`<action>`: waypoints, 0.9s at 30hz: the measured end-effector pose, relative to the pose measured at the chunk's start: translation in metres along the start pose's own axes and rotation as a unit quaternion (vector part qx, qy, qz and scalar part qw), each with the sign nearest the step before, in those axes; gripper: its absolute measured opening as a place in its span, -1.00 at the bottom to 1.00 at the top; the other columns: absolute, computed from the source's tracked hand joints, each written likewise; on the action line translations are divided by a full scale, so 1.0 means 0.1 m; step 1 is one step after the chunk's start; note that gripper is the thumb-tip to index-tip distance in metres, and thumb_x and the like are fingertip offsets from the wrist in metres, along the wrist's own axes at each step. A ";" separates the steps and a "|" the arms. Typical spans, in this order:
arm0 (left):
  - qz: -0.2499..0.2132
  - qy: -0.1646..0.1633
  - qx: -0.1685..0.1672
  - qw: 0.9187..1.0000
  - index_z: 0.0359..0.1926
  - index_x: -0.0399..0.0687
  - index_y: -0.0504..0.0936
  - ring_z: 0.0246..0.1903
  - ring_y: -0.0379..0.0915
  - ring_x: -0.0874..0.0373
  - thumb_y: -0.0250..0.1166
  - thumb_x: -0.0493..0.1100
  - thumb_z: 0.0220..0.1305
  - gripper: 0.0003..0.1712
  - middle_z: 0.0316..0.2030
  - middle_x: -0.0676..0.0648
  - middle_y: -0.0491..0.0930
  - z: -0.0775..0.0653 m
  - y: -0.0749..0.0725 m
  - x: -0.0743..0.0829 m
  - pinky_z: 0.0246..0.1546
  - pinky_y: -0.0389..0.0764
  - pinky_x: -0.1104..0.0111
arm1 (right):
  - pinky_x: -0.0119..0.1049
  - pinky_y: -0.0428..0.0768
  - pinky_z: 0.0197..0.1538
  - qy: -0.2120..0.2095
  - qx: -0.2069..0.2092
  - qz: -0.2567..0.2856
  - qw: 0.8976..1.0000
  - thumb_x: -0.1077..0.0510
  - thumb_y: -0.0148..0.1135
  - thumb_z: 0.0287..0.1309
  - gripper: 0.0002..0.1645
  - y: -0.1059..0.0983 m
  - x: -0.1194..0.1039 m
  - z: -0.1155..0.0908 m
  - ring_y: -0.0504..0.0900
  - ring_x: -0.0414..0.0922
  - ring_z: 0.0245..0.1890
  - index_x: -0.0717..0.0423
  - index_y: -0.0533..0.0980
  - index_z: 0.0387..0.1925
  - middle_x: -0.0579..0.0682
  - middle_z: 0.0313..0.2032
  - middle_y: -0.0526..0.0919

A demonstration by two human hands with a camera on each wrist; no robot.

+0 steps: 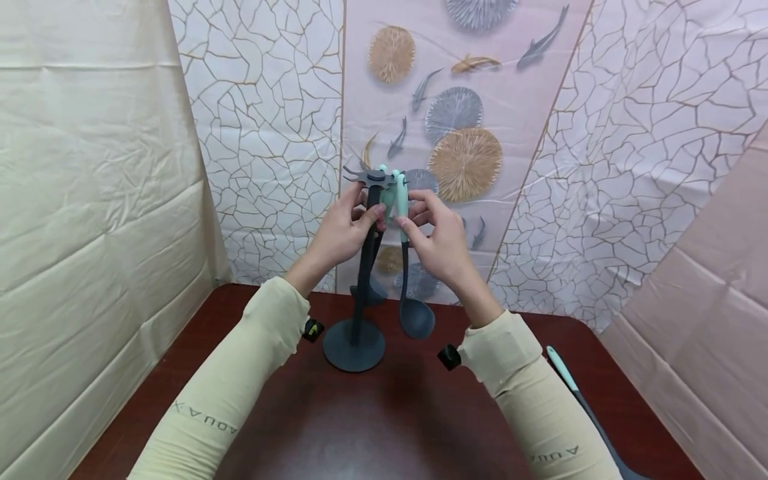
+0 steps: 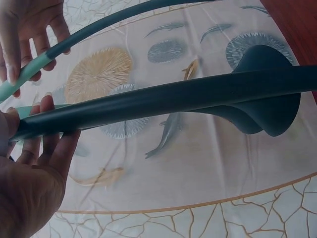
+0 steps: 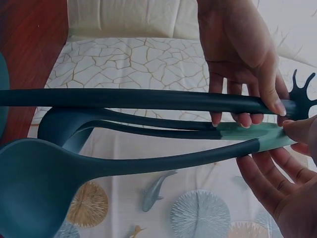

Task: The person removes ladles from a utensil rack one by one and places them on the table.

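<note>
A dark utensil stand (image 1: 354, 350) with a round base and a ring of hooks on top is upright on the table. My left hand (image 1: 343, 228) grips its pole (image 2: 163, 96) just below the hooks. The fingers and thumb of my right hand (image 1: 443, 241) pinch the mint handle of a dark ladle (image 1: 417, 318). Its bowl hangs downward, and the handle's top is at the hooks; whether it is hooked on I cannot tell. Other mint-handled utensils (image 3: 148, 126) hang behind the pole, their dark heads (image 1: 376, 292) partly hidden.
Another mint-handled utensil (image 1: 562, 369) lies along the table's right side, its dark end partly behind my right sleeve. Patterned cloth (image 1: 270, 133) hangs behind the dark red table (image 1: 288, 407), with plain cloth at the left. A small black device (image 1: 449, 357) sits at my right wrist.
</note>
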State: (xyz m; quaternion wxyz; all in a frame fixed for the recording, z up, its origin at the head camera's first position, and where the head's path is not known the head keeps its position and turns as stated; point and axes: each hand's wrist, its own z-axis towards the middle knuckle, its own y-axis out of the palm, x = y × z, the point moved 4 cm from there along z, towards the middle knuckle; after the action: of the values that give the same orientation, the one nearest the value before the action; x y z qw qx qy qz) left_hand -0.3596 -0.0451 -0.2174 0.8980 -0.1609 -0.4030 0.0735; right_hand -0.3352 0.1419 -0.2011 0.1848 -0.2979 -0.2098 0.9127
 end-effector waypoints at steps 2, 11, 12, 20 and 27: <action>-0.002 0.002 0.006 1.000 0.47 0.10 0.34 -0.21 0.74 0.03 0.19 0.00 0.63 -0.49 -0.12 -0.08 0.62 0.00 0.01 0.00 -0.15 0.70 0.09 | -0.10 0.72 -0.28 -0.001 0.005 -0.002 1.000 0.16 0.36 0.45 -0.55 -0.02 -0.01 0.00 0.77 -0.05 -0.23 0.12 0.54 0.29 0.07 -0.18 0.70; 0.005 0.003 0.020 1.000 0.49 0.13 0.34 -0.21 0.75 0.01 0.19 -0.01 0.64 -0.48 -0.11 -0.09 0.64 -0.01 0.02 0.01 -0.18 0.71 0.08 | -0.10 0.70 -0.29 0.000 -0.002 -0.008 1.000 0.17 0.36 0.45 -0.54 -0.08 -0.02 0.01 0.77 -0.05 -0.23 0.14 0.54 0.30 0.08 -0.18 0.70; 0.006 0.000 0.021 1.000 0.49 0.14 0.34 -0.20 0.75 0.02 0.19 -0.01 0.64 -0.48 -0.10 -0.09 0.64 -0.02 0.01 0.01 -0.17 0.71 0.08 | -0.10 0.70 -0.29 -0.001 -0.004 -0.010 1.000 0.17 0.35 0.45 -0.54 -0.08 -0.02 0.01 0.77 -0.05 -0.23 0.14 0.54 0.30 0.08 -0.18 0.70; 0.009 0.008 0.020 1.000 0.51 0.15 0.31 -0.21 0.75 0.01 0.18 0.00 0.64 -0.46 -0.14 -0.09 0.64 -0.03 0.03 0.00 -0.17 0.72 0.09 | -0.14 0.68 -0.32 0.000 -0.004 -0.011 1.000 0.15 0.35 0.46 -0.56 -0.10 -0.02 -0.01 0.77 -0.05 -0.25 0.12 0.55 0.28 0.08 -0.19 0.71; 0.013 0.020 0.021 1.000 0.51 0.14 0.31 -0.24 0.74 0.01 0.16 -0.01 0.65 -0.47 -0.16 -0.09 0.63 -0.04 0.02 0.00 -0.20 0.71 0.11 | -0.21 0.71 -0.35 0.001 -0.001 -0.010 1.000 0.16 0.36 0.45 -0.55 -0.11 -0.05 -0.02 0.76 -0.05 -0.24 0.14 0.54 0.29 0.08 -0.17 0.70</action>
State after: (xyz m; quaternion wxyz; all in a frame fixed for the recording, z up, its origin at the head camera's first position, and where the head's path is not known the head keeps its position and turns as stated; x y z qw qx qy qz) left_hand -0.3567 -0.0438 -0.2207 0.9079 -0.1491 -0.3812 0.0902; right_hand -0.3282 0.1499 -0.1949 0.1939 -0.2966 -0.2137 0.9104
